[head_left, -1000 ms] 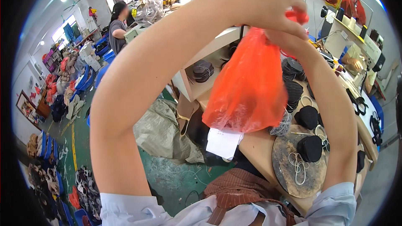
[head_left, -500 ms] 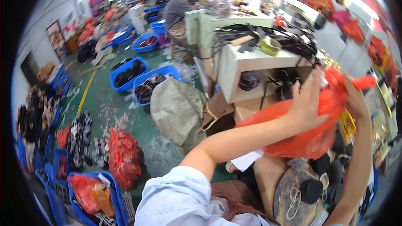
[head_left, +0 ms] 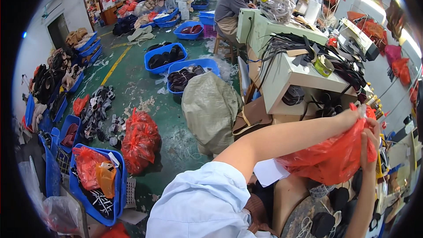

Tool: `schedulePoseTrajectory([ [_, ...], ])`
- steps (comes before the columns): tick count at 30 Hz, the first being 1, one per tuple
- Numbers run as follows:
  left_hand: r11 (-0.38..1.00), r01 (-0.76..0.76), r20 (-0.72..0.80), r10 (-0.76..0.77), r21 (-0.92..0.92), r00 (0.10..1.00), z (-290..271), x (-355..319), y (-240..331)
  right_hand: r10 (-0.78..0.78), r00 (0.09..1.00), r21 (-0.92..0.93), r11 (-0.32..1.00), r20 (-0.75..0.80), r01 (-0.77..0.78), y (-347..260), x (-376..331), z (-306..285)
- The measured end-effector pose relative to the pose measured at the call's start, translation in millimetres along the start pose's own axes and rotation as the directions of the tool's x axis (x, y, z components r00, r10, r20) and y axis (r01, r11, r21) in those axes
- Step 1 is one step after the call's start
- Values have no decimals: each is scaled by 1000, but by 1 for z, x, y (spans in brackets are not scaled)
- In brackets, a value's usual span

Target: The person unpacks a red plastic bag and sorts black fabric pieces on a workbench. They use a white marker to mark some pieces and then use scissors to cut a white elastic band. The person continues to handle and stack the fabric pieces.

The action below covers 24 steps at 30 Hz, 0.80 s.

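1. On the desk (head_left: 288, 196), below the lifted red plastic bag (head_left: 328, 161), a worn round board (head_left: 300, 213) carries a black stack (head_left: 323, 224) and pale cord loops; white paper (head_left: 269, 172) shows just left of the bag. The left forearm crosses in front of the desk's far part.
2. A woven sack (head_left: 207, 110) stands on the floor, partly hiding a blue tub (head_left: 214, 64). Farther off, a co-worker (head_left: 232, 9) sits on a stool.
3. That tub holds dark reddish pieces; its neighbour holds black ones. At lower left, a blue bin (head_left: 120, 189) contains red and orange bags over black-and-white pieces. An open white cabinet (head_left: 276, 86) houses a dark stack.
4. The left hand (head_left: 353, 114) is at the bag's gathered top, its fingers hidden, so its grip cannot be told; the right hand (head_left: 371, 135) is clamped on the bag's side.
5. Half a second ago, the left fingers were visible, spread beside the bag; the view has since turned leftward.
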<state>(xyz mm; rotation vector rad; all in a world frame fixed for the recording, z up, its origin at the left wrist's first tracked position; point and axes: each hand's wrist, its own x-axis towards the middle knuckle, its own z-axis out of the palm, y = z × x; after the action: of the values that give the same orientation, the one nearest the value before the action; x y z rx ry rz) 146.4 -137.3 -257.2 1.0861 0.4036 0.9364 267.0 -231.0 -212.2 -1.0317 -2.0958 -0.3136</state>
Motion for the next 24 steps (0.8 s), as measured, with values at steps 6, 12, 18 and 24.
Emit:
schedulePoseTrajectory([
  [6, 865, -85, -181, -6, -495, 983, -143, -4, -33, 641, 757, 124, 747, 126, -653, 106, -120, -34],
  [12, 749, -218, 176, 137, 625, 975, -87, -8, 17, 671, 693, 529, 501, 263, -685, 64, -43, -23],
  [18, 491, -426, 474, 30, 760, 880, 11, 4, 33, 392, 740, 582, 457, 547, -673, 8, 16, -10],
  [24, 968, 220, -42, -217, 121, 975, 30, 8, 30, 469, 800, 460, 656, 373, -599, 17, -36, 64],
])
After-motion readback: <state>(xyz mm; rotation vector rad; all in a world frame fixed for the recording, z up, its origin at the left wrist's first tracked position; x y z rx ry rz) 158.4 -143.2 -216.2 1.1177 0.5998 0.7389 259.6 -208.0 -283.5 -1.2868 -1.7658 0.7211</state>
